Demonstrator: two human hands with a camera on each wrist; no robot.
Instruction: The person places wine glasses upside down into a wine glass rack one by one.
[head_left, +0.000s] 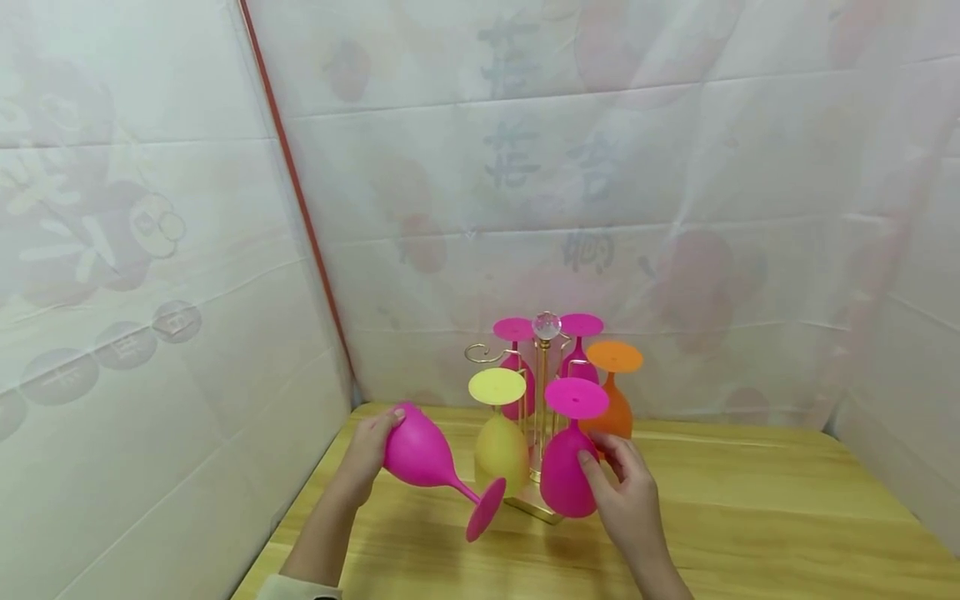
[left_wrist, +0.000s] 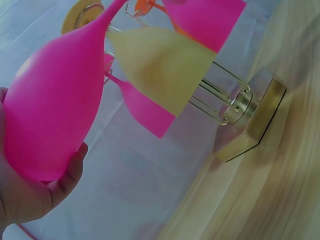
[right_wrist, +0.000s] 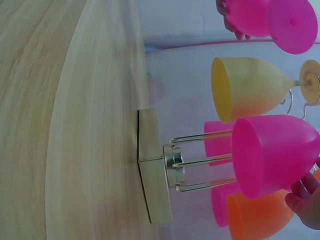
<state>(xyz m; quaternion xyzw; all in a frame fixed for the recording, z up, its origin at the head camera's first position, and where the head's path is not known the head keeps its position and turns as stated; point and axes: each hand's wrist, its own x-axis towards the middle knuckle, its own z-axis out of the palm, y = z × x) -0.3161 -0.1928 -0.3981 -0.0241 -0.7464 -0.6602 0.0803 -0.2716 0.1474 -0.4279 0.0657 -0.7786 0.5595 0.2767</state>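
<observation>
My left hand grips a pink wine glass around its bowl. That glass is tilted, its stem and round foot pointing down to the right in the head view. On the right, my right hand holds the bowl of another pink wine glass between thumb and fingers. This one hangs upside down at the front of a gold rack. Beside it hangs a yellow wine glass, also foot up. In the left wrist view, the tilted pink glass fills the near left.
An orange wine glass and two more pink ones hang inverted at the rack's right and back. A clear ball tops the rack, whose gold base stands on the wooden table. Printed sheets enclose the table.
</observation>
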